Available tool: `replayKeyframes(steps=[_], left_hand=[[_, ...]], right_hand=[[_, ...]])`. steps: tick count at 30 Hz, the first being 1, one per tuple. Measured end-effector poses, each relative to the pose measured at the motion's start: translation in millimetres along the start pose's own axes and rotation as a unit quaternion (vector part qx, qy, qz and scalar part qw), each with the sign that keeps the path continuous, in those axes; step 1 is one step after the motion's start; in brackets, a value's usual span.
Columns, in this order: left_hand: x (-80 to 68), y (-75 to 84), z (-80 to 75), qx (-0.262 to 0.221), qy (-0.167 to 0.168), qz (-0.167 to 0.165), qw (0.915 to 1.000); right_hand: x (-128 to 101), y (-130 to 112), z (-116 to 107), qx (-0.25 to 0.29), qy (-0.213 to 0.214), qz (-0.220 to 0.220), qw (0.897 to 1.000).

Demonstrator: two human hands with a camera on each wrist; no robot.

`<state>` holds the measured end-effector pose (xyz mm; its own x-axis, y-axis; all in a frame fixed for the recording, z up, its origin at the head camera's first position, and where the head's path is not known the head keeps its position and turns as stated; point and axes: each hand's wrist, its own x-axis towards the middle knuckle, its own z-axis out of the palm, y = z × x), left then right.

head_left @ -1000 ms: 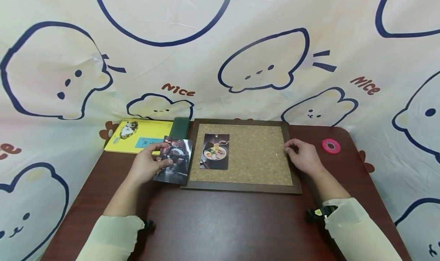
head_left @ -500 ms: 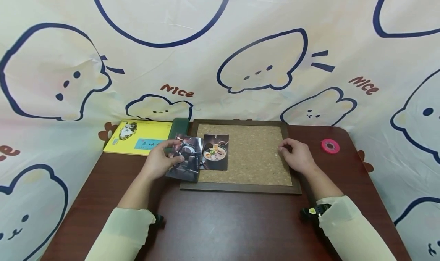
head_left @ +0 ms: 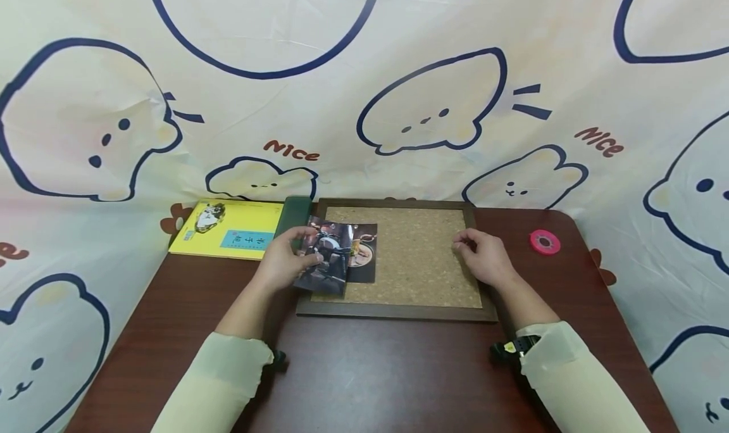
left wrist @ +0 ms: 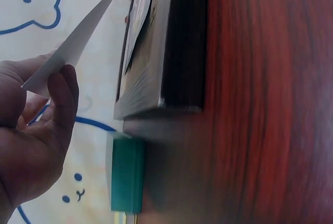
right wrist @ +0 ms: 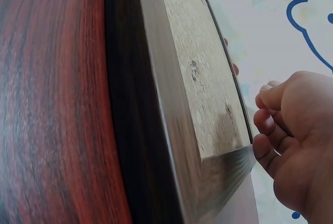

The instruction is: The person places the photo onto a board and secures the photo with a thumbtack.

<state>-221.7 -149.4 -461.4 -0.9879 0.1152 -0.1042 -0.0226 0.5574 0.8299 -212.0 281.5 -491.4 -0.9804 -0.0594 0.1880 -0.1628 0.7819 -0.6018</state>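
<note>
My left hand (head_left: 286, 260) pinches a dark glossy photo (head_left: 332, 269) by its left side, thumb on the front. The photo is held tilted over the left part of a framed cork board (head_left: 424, 256). Behind it, partly covered, a second photo showing a bowl of noodles (head_left: 366, 269) lies on the cork. The left wrist view shows the held photo's pale back (left wrist: 78, 47), raised off the board. My right hand (head_left: 483, 256) hovers at the board's right side, thumb and fingers curled together; I cannot tell whether something small is between the fingertips.
A yellow book (head_left: 245, 213) lies at the back left, beside a dark green box (head_left: 296, 211). To the right of the board is a round pink object (head_left: 545, 242) with a pale centre. A patterned cloth (head_left: 421, 173) hangs right behind the table (head_left: 376, 370).
My left hand has carried the dark photo rightward, from beside the board to over its left part, where it now overlaps the noodle photo. My right hand has shifted slightly left.
</note>
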Motion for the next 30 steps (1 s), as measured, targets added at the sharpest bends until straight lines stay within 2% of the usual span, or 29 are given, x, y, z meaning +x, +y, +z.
replayKeyframes(steps=[16,30], left_hand=[[14.3,10.7,39.6,-0.011,-0.012,0.029,0.9995],[22.0,26.2,72.1,-0.038,-0.026,0.028,0.9986]], right_hand=[[9.1,-6.6,12.9,-0.008,0.011,-0.025,1.000],[17.5,-17.7,19.3,0.008,-0.027,-0.006,1.000]])
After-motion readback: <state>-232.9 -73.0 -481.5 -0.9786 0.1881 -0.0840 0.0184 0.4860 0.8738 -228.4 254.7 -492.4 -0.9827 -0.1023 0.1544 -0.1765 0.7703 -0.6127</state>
